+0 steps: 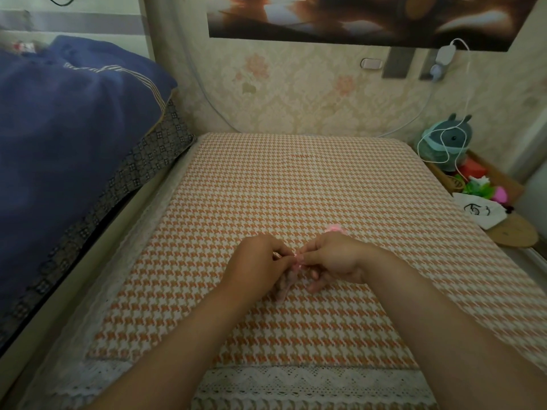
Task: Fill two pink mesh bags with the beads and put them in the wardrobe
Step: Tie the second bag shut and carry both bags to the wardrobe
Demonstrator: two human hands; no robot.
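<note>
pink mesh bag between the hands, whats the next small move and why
Probably ease the two hands apart. The left hand and right hand both pinch the top of the pink mesh bag, which hangs between them above the checked cover, so a gentle outward pull would work its mouth. Whether it is filled cannot be seen.

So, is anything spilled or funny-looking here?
Nothing looks spilled on the checked cover. One odd thing: the white cable dangles from the wall and loops around the green plush toy on the right.
</note>
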